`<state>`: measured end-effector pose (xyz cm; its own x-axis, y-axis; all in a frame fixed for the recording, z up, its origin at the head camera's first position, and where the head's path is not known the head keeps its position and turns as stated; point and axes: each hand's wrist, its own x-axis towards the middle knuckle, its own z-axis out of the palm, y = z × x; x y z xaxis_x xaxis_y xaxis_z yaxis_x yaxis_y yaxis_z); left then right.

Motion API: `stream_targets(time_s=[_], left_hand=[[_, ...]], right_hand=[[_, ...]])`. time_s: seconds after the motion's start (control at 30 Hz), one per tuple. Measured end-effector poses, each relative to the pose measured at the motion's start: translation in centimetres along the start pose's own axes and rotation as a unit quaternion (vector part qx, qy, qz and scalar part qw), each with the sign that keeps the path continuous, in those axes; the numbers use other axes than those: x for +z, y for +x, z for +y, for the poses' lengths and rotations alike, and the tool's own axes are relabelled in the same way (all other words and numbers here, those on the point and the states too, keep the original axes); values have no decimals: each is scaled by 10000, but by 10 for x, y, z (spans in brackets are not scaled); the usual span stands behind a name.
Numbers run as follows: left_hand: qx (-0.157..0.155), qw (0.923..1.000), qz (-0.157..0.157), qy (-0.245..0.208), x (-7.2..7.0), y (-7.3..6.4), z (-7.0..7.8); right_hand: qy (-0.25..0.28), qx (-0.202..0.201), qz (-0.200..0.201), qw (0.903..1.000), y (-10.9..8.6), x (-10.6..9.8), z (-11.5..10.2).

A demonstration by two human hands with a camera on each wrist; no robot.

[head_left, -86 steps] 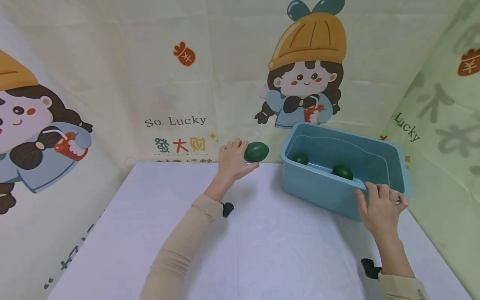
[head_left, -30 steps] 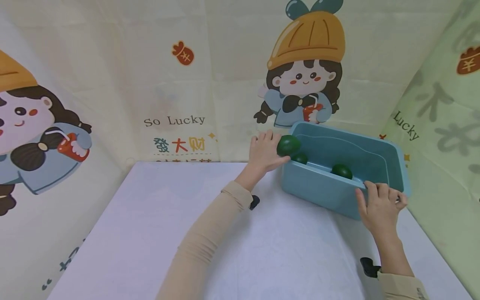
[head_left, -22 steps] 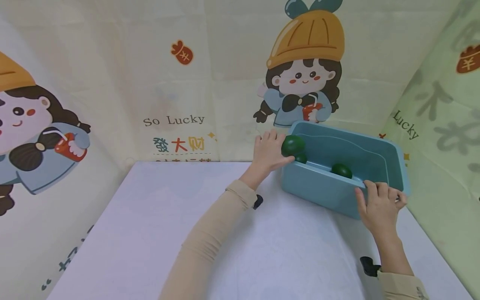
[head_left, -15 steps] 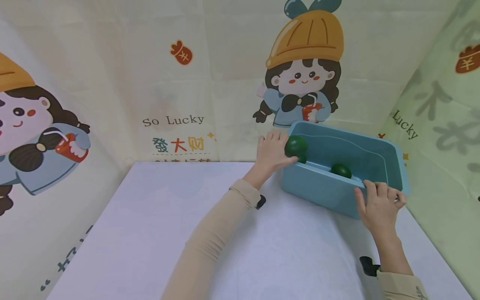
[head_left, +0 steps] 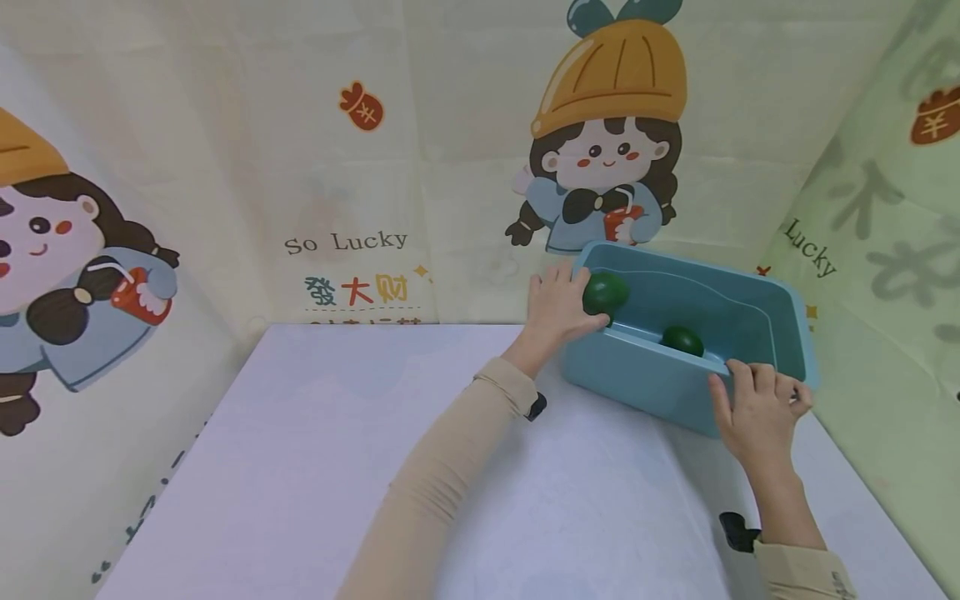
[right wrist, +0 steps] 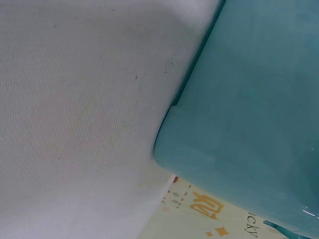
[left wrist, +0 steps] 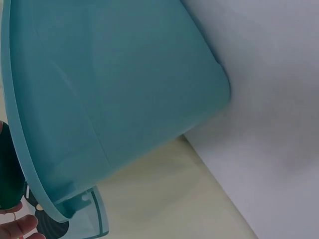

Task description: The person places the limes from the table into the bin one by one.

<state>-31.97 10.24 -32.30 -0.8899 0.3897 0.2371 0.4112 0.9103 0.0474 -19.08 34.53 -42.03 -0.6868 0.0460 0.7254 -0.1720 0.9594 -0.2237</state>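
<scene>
In the head view my left hand (head_left: pixel 553 310) holds a dark green avocado (head_left: pixel 606 293) between thumb and fingers, just over the left end of a blue plastic bin (head_left: pixel 637 371). The left wrist view shows that avocado (left wrist: pixel 9 172) at its left edge, beside the bin's rim, with a few fingertips (left wrist: pixel 20 226) below. Another avocado (head_left: pixel 682 341) lies on the bin's floor. A further one at the left end is almost wholly hidden behind the held avocado and my hand. My right hand (head_left: pixel 763 412) grips the bin's near rim at its right corner, fingers hooked over the edge.
The bin stands at the back right of a white-covered table (head_left: pixel 322 467), close to the printed cloth backdrop (head_left: pixel 465 150). A second cloth wall (head_left: pixel 892 333) runs along the right side. Black wrist mounts (head_left: pixel 738 533) stick out from both sleeves.
My left hand has carried the avocado rightward from left of the bin to over its left end, now covering the avocado lying there. The right hand and the bin have stayed put.
</scene>
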Motion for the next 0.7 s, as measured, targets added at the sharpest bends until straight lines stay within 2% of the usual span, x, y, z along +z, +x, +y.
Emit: stream_targets(time_s=[0.17, 0.47, 0.7], left_hand=[[-8, 9999, -74, -134, 2, 0, 4], [-7, 9999, -124, -102, 4, 2, 11], [44, 9998, -192, -105, 5, 4, 17]], right_hand=[[-11, -16, 11, 10000, 0, 0, 0], [-6, 7, 9, 10000, 0, 0, 0], [34, -74, 172, 9998, 0, 1, 0]])
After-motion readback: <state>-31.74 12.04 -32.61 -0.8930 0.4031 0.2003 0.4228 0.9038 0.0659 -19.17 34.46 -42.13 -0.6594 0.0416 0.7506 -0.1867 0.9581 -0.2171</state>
